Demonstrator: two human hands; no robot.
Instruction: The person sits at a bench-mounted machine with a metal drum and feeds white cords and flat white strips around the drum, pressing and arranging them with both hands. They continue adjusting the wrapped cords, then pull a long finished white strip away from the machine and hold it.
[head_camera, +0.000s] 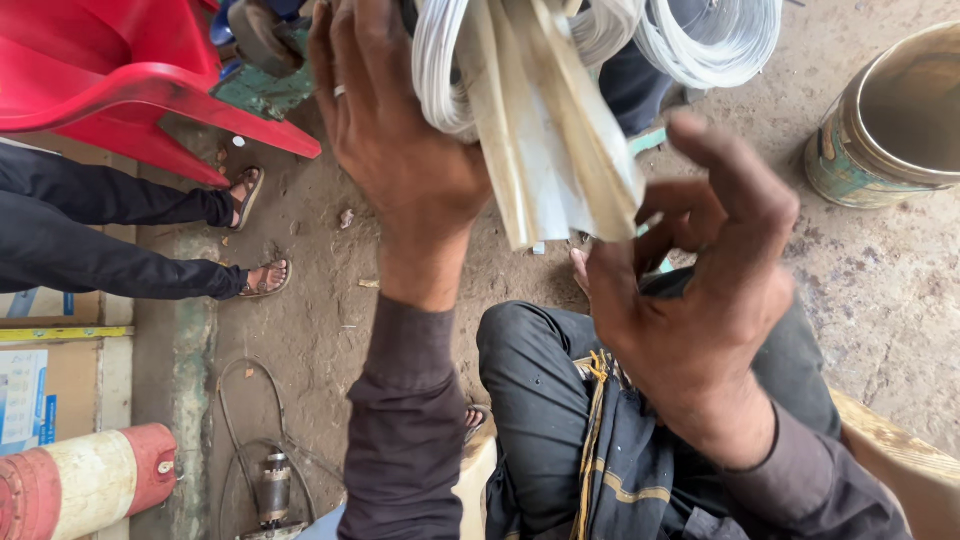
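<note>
My left hand (400, 150) is raised at the top middle and grips a bundle of white wire coils (450, 70) wrapped with pale creased paper or plastic strips (545, 130). A ring shows on one finger of that hand. My right hand (700, 270) hovers just right of the hanging strips, fingers spread and curled, holding nothing. More loops of the white wire (710, 40) fan out at the top right. My legs in dark trousers (540, 400) are below.
A worn metal bucket (890, 120) stands at the right on the dirt floor. A red plastic chair (130, 80) is at upper left, with another person's sandalled feet (255, 235) beside it. A small motor with cable (272, 485) and a red-and-white cylinder (85, 480) lie lower left.
</note>
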